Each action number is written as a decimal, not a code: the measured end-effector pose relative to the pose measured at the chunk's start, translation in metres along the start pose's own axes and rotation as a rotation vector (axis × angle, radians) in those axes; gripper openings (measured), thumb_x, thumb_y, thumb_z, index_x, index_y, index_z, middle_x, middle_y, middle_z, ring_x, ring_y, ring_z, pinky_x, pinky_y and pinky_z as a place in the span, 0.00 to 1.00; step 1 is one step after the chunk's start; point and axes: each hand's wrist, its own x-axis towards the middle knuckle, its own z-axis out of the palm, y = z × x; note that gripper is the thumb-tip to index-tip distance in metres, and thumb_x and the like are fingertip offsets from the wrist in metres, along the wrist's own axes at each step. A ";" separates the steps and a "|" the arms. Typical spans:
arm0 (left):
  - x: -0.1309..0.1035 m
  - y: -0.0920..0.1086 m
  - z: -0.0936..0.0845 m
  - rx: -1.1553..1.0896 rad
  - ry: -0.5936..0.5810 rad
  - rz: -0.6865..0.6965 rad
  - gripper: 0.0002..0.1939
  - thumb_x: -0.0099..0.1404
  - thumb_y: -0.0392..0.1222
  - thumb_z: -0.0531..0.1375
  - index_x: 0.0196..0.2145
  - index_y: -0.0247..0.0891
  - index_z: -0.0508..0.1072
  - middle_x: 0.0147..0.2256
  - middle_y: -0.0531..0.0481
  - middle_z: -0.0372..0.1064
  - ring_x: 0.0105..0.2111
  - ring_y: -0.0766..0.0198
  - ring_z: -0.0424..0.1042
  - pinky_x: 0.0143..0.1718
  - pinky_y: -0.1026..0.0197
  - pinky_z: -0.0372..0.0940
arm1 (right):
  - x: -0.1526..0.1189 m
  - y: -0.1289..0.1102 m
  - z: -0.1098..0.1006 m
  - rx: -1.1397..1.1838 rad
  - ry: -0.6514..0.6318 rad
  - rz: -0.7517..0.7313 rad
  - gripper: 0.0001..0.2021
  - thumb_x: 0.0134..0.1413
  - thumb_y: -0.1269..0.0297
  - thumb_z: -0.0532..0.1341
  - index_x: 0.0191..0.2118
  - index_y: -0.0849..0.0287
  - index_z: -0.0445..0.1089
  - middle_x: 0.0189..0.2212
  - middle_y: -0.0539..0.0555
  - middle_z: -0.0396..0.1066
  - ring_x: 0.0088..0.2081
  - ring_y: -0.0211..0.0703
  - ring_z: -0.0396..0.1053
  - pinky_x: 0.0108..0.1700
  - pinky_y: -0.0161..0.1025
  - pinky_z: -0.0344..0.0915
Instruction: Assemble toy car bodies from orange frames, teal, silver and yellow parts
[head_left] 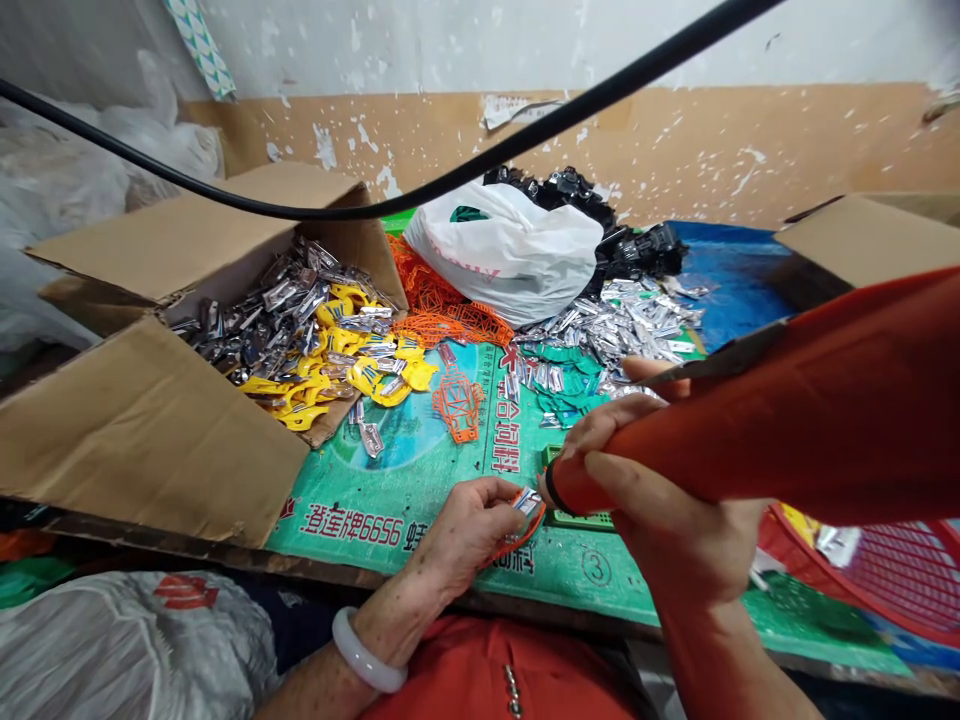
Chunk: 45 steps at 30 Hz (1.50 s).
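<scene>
1. Pinching the orange piece [533, 517] at the near side, the left hand [466, 525] is seemingly steadying it beside the red tool [757, 420].
2. The right hand [671, 520] is gripping that tool, likely for control.

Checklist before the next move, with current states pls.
1. Left hand grips the orange part: ok.
2. Right hand wrapped around the red tool: ok.
3. Silver piece fully seated in the orange part: cannot tell, too small.
4. Red tool's tip touching the silver piece: cannot tell; its black-ringed end is close, contact isn't clear.
5. Green tray fully visible: not ok, partly covered by the red tool and right hand.
6. Black cable away from both hands in this view: ok.
</scene>
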 end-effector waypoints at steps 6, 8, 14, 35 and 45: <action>0.003 -0.004 -0.011 -0.213 -0.123 -0.078 0.08 0.42 0.35 0.62 0.25 0.32 0.72 0.18 0.56 0.64 0.16 0.74 0.57 0.18 0.68 0.49 | 0.004 -0.001 -0.008 0.030 -0.079 0.015 0.25 0.43 0.68 0.67 0.50 0.50 0.63 0.25 0.46 0.69 0.28 0.41 0.68 0.35 0.44 0.68; 0.002 -0.003 -0.013 -0.257 -0.125 -0.089 0.09 0.41 0.34 0.63 0.25 0.32 0.73 0.19 0.56 0.65 0.17 0.74 0.59 0.20 0.68 0.52 | 0.005 0.000 -0.010 0.043 -0.112 0.013 0.26 0.43 0.64 0.68 0.50 0.51 0.63 0.25 0.46 0.69 0.28 0.42 0.68 0.34 0.44 0.67; 0.002 -0.003 -0.019 -0.334 -0.125 -0.142 0.11 0.40 0.32 0.65 0.27 0.32 0.73 0.20 0.55 0.66 0.18 0.73 0.60 0.21 0.67 0.52 | 0.009 0.003 -0.010 0.089 -0.188 0.004 0.26 0.43 0.58 0.70 0.50 0.49 0.64 0.26 0.46 0.69 0.28 0.42 0.67 0.35 0.44 0.66; 0.001 -0.008 -0.022 -0.421 -0.277 -0.190 0.06 0.41 0.32 0.64 0.21 0.31 0.70 0.17 0.57 0.61 0.16 0.76 0.53 0.19 0.66 0.41 | 0.014 -0.008 -0.005 0.252 -0.446 -0.043 0.22 0.47 0.61 0.67 0.51 0.49 0.67 0.25 0.49 0.66 0.26 0.42 0.67 0.28 0.43 0.68; -0.003 -0.007 -0.017 -0.407 -0.252 -0.188 0.04 0.40 0.33 0.61 0.19 0.31 0.70 0.17 0.56 0.60 0.17 0.74 0.54 0.21 0.65 0.45 | 0.013 -0.006 -0.014 0.213 -0.539 -0.022 0.23 0.49 0.58 0.65 0.52 0.49 0.64 0.27 0.49 0.67 0.27 0.41 0.66 0.31 0.45 0.66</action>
